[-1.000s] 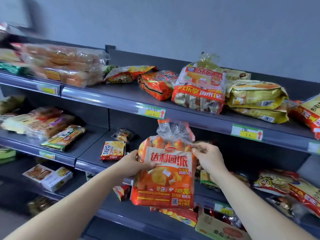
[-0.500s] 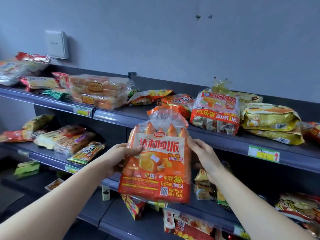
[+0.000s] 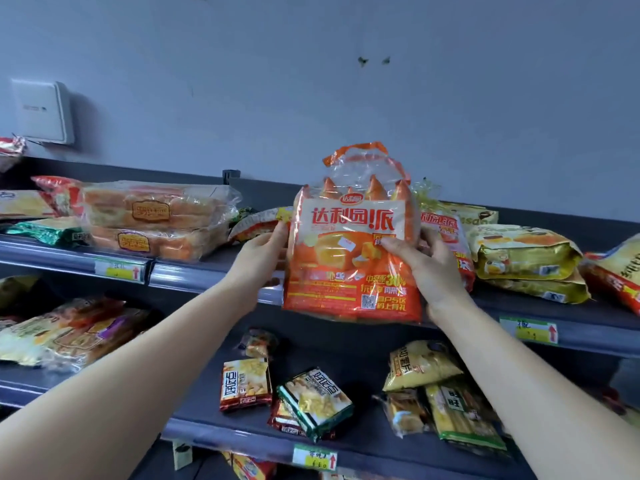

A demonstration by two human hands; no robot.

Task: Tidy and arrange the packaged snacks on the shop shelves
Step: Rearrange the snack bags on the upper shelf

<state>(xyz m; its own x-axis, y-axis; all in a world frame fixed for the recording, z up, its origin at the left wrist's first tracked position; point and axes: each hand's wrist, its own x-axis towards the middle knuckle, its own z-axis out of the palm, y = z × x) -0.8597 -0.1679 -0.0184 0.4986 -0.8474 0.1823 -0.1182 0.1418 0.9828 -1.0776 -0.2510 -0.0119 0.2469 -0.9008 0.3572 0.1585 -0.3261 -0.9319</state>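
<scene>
orange bag (image 3: 349, 265): held upright before the top shelf (image 3: 194, 280) edge.
left hand (image 3: 259, 258): fingers clasped on its left side.
right hand (image 3: 426, 268): fingers clasped on its right side.
behind: a matching bag (image 3: 446, 233) is half hidden beside stacked yellow bags (image 3: 523, 254).

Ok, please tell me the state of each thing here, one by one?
orange pie bag: upright, held before the top shelf.
left hand: grips the bag's left side.
right hand: grips its right side, thumb on front.
bread loaves: two, stacked flat on top shelf.
yellow bags: two, stacked flat on top shelf.
</scene>
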